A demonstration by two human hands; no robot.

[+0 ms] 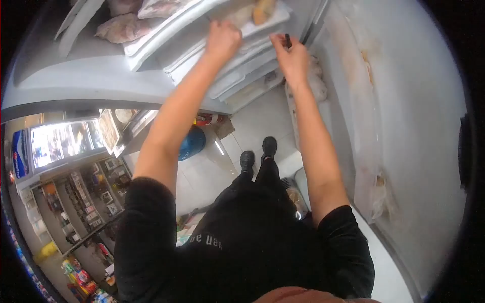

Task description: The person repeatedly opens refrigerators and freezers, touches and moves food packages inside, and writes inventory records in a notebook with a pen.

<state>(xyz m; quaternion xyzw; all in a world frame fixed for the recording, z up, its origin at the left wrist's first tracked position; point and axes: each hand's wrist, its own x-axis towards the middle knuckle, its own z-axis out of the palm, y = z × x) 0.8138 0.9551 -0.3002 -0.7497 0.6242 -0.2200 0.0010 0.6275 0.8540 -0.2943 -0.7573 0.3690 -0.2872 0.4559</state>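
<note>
In front of me is an upright freezer with its door swung out to the right. My left hand (224, 40) is closed in front of a white freezer drawer (194, 53). A thin dark tip shows beside its fingers, but what it belongs to is hidden. My right hand (293, 56) is raised a little to the right, its fingers closed round a small black object (288, 41) whose kind I cannot make out. Beyond both hands, a yellowish-brown food item (263, 11) lies in the drawer.
Bagged frozen meat (124, 29) fills an upper shelf. The freezer door (409, 126) has bags in its racks, with more bagged food (317, 83) lower down. A blue container (193, 143) stands on the tiled floor (257, 113). Stocked shelves (83, 197) are at left.
</note>
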